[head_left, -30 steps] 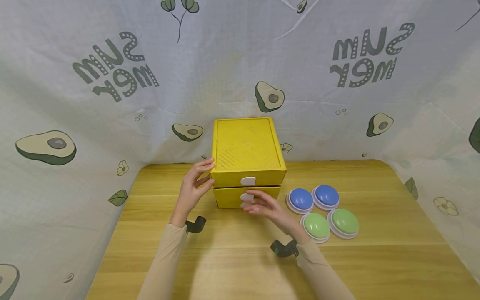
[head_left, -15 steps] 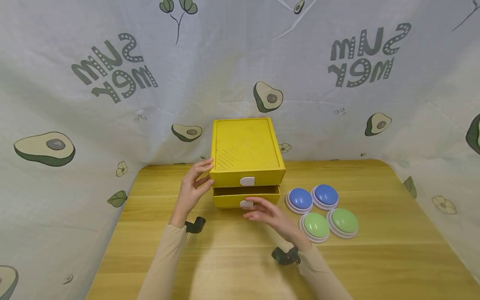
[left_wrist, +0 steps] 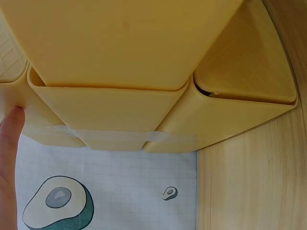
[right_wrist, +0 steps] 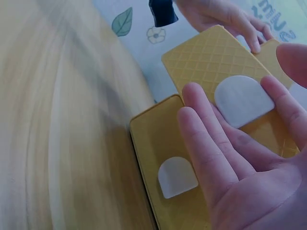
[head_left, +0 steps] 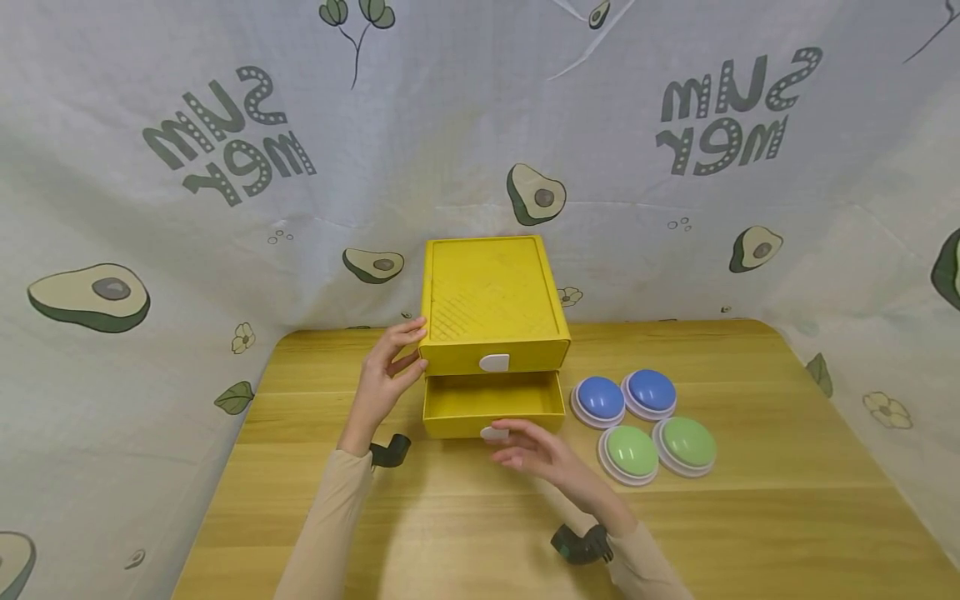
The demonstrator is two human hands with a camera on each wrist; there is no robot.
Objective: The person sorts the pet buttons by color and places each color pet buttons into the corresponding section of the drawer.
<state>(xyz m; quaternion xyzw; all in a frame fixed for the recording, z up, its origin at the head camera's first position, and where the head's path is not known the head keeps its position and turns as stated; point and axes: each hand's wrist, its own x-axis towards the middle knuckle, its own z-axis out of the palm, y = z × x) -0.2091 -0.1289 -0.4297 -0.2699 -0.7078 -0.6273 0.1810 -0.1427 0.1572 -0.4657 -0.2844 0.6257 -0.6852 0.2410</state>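
A yellow drawer unit point(head_left: 491, 287) stands on the wooden table; the left wrist view shows three stacked boxes. Its middle drawer point(head_left: 493, 404) is pulled out, its bare yellow inside showing from above. My right hand point(head_left: 543, 458) is at that drawer's white tab point(right_wrist: 243, 100), forefinger at the tab's edge and another finger partly hidden by it; the other fingers reach forward. The bottom drawer point(right_wrist: 163, 143), with its own white tab, is in. My left hand point(head_left: 378, 387) rests its fingertips against the unit's left front edge. One finger point(left_wrist: 10, 139) touches the top box.
Right of the unit lie two blue push-button domes point(head_left: 600, 397) and two green ones point(head_left: 632, 450) on white bases. A printed curtain point(head_left: 645, 275) hangs right behind the unit. Black camera mounts point(head_left: 581, 546) stick out from both wrists.
The middle drawer has slid out toward me, from nearly closed to well out, as my right hand moved back with its tab. My left hand has stayed at the unit's side.
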